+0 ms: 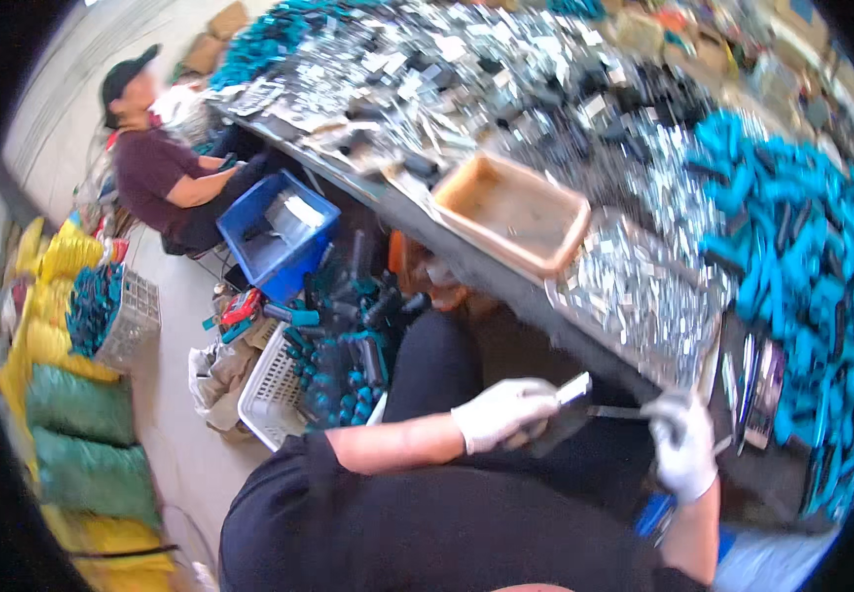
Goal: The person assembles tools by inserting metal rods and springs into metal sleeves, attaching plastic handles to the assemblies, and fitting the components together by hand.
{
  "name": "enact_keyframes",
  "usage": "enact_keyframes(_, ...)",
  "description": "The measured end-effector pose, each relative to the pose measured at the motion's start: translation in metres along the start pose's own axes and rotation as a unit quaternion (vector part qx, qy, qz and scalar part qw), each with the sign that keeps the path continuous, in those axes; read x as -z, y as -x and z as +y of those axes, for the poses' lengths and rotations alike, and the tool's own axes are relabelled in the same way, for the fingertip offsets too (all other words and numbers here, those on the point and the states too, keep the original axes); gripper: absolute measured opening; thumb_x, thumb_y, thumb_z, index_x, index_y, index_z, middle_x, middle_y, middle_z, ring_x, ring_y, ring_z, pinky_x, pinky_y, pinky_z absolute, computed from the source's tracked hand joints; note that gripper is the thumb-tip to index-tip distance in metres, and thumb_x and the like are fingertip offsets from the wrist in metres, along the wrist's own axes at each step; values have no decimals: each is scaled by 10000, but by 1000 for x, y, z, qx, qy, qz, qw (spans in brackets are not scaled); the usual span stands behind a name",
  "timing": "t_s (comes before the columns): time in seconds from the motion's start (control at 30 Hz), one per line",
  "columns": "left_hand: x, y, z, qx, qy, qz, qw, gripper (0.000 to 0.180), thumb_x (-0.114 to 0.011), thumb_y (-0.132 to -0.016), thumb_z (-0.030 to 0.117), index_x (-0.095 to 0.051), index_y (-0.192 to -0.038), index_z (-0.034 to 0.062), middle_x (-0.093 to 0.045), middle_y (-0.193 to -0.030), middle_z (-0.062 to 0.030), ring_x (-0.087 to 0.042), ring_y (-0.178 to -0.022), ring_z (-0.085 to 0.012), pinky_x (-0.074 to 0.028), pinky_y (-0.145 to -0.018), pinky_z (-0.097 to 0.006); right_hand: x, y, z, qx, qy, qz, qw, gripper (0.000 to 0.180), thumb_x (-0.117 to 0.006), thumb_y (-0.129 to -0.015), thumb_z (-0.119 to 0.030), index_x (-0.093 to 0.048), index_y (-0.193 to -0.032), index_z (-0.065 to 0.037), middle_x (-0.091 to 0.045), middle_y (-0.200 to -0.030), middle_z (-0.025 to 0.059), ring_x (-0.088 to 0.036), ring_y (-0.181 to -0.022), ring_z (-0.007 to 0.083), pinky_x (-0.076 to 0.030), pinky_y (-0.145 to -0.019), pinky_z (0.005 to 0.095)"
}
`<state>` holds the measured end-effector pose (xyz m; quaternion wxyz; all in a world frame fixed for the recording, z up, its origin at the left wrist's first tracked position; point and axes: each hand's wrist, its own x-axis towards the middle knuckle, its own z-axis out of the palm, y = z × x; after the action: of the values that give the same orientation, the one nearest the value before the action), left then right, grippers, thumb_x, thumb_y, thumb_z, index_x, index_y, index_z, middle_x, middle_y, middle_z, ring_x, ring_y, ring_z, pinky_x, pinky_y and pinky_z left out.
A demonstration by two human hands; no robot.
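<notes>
A thin flat metal blade (616, 412), held over the lap at the workbench (506, 286) edge, is pinched at 1 end by the gloved right hand (684, 446) and should be guided squarely into the dark casing (563, 419) clasped in the gloved left hand (502, 413).

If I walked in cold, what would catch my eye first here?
Probably the bright teal handles heaped at the table's right end, beside a glittering spread of small metal parts and an orange tray. Near the bottom, the gloved left hand and right hand hold a dark tool between them. Another person sits at upper left.
</notes>
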<state>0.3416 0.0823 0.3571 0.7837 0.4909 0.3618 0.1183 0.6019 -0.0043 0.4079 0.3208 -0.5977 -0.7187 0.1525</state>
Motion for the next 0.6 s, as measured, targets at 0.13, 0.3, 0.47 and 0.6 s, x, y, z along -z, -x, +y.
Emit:
enact_keyframes(0.13, -4, 2, 7, -81, -102, 29, 991, 204, -506, -865, 217, -549, -743, 59, -512, -655, -60, -540, -607, -191, -432, -554, -316, 13, 1, 10, 9, 27, 16, 999, 158, -567, -790, -22, -640, -926, -53, -616, -967, 151, -573, -964, 335, -437, -894, 418)
enact_keyframes(0.3, -14, 6, 12, -36, 16, 8, 999, 266, -566, -869, 233, -604, -984, -5, -590, -724, -43, -450, -489, -73, -323, -440, -208, 16, 7, 15, 22, 32, 38, 999, 170, -536, -836, 27, -638, -969, -3, -604, -1001, 121, -579, -979, 238, -436, -878, 303)
enact_keyframes(0.47, -15, 1, 3, -20, 5, 0, 1000, 305, -573, -868, 251, -602, -1018, -13, -590, -718, -32, -431, -482, -42, -296, -433, -181, 8, 9, 29, 38, -21, 20, 999, 181, -534, -831, 52, -638, -972, 6, -586, -998, 114, -581, -949, 199, -441, -855, 263)
enact_keyframes(0.6, -14, 10, 12, 42, -23, 13, 999, 244, -645, -821, 200, -641, -949, -8, -587, -690, -14, -447, -495, -46, -341, -446, -213, 16, 1, 15, 35, 44, -15, 998, 154, -558, -819, -16, -641, -948, -8, -596, -1005, 141, -582, -958, 285, -449, -873, 352)
